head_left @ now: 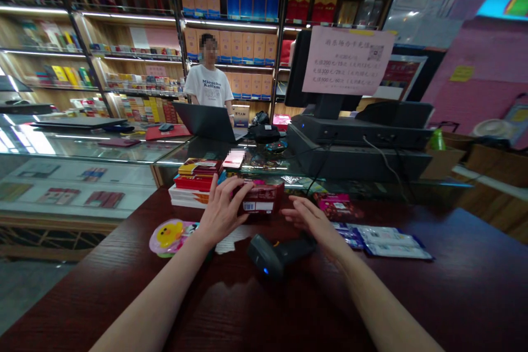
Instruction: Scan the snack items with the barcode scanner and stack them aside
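My left hand (225, 206) has its fingers spread at the left end of a dark red box (264, 201); whether it grips the box cannot be made out. Just off the box's right end, my right hand (311, 223) is open with nothing in it. Below and between the hands lies a black barcode scanner (266, 256) with a blue light. Left of my left hand is a stack of red, yellow and white boxes (192, 184). A round pack with a yellow duck (169, 235) lies near my left forearm. Blue and white packets (391, 242) lie right of my right hand.
Behind the dark wooden table (454, 286) is a glass counter with a laptop (206, 121) and a monitor with a paper sign (346, 60). A pink packet (336, 203) lies near the table's back edge. Across the counter a person (209, 85) stands before shelves.
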A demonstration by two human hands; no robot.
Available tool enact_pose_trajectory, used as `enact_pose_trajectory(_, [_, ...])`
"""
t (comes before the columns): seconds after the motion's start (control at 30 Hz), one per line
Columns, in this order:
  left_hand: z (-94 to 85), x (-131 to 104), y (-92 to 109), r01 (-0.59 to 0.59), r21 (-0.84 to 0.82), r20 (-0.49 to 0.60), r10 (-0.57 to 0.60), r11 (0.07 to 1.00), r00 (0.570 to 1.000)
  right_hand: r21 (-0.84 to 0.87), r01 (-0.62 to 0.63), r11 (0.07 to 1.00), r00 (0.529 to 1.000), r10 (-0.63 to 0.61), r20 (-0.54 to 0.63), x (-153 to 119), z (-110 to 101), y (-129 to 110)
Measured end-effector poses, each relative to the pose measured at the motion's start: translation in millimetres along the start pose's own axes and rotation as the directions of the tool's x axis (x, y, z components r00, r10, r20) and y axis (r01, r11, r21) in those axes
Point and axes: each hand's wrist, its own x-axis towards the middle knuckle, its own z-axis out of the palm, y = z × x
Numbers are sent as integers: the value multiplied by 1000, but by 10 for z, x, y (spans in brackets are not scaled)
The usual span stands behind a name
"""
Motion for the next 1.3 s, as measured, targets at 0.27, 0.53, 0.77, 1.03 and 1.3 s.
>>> enact_pose_trajectory(0.27, [26,-8,77,-63,-13,-23,63,998,998,58,-53,997,999,52,13,-9,182,-87])
enact_pose_trajectory(0.53, [18,-17,56,-59,-9,-26,59,998,998,-71,40,997,993,-48,-110,20,106,-66])
enact_pose_trajectory(0.77, [0,-9,63,-62,-14,-60,61,998,996,104,-63,993,998,64,-11,37,68,-70])
enact_pose_trajectory(1.03, [13,0,89,-83,-14,-86,82,996,993,282,-162,946,986,140,94,-51,138,-141])
enact_pose_trajectory(1.3, [25,-4,43,-46,-11,-76,45,999,996,287,-81,955,995,60,80,-71,120,-170])
